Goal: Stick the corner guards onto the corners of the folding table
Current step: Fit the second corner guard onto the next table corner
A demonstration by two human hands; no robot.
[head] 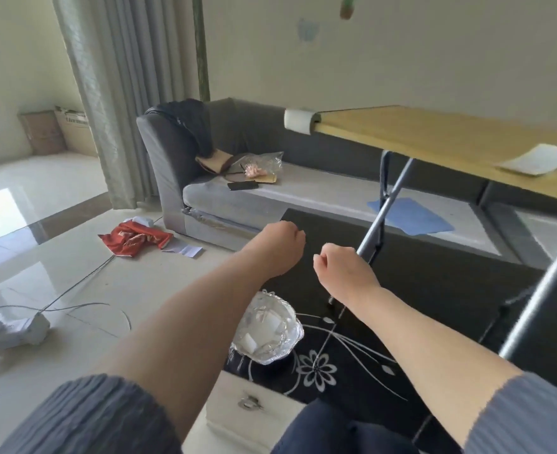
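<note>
White foam corner guard (298, 120) is already sitting wrapped on the far left corner of the folding table's pale wooden worktop (434, 139), so at least one corner reads as done; the other corners are lying outside the frame and cannot be judged. Both hands are hanging in mid-air between the worktop and a crinkled clear bag (267, 326) below, which is resting on a black floral-patterned surface and appears to be holding more white guards. Left hand (280, 244) is showing its back, fingers curled into a loose fist; whether anything small is being pinched inside cannot be told. Right hand (339, 267) is likewise curling, thumb meeting forefinger, just in front of a grey table leg (388, 211), touching nothing visible; possibly peeling a backing strip, but that is a guess. Step in hand seems to be preparing the next guard. Next move is calling for an exposed adhesive side and squaring the guard's inner angle to a bare corner before pressing.
</note>
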